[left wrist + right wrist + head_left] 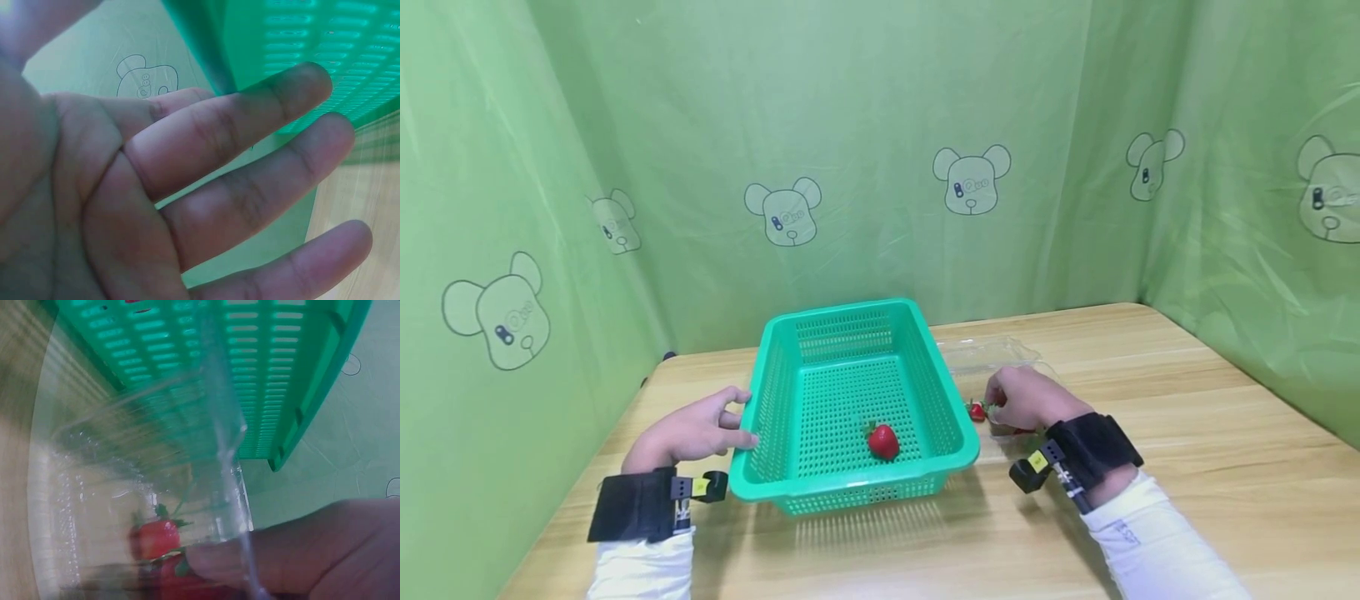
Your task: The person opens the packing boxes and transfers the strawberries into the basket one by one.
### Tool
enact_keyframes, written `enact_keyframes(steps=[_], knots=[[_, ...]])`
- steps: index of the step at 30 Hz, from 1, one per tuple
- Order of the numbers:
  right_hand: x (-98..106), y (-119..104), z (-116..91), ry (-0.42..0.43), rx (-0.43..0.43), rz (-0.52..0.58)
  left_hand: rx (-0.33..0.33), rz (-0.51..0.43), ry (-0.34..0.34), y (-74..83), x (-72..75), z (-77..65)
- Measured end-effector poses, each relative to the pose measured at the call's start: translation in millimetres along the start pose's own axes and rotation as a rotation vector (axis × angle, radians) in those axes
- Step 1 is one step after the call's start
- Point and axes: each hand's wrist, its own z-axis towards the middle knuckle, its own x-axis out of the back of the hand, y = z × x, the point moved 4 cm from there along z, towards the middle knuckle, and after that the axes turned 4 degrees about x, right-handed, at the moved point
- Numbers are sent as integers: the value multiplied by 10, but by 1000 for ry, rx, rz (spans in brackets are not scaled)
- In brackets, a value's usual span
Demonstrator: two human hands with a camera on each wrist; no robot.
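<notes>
A green plastic basket [850, 478] stands in front of me with one strawberry [883, 442] inside, near its front. My left hand [700, 429] holds the basket's left rim, the thumb at the rim and the other fingers along the outer wall. In the left wrist view several fingers [250, 119] stretch beside the slotted wall. To the right of the basket, my right hand [1026, 398] reaches down into a clear plastic box [985, 354]. Its thumb [250, 556] lies against a strawberry [187, 584]; the other fingers are hidden. Another strawberry [156, 539] with green leaves sits alongside.
Both the basket and the box are on a wooden table [1187, 417]. The clear box is close against the basket's right side, its raised wall [219, 425] standing between them in the right wrist view. A green curtain [865, 100] with bear prints surrounds the table.
</notes>
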Motion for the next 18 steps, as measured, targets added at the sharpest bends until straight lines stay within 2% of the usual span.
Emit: enact_keyframes(steps=[8, 18], knots=[[74, -56, -4, 33, 21, -22, -2, 3, -7, -10, -2, -2], [155, -123, -5, 71, 36, 7, -11, 15, -9, -16, 18, 18]])
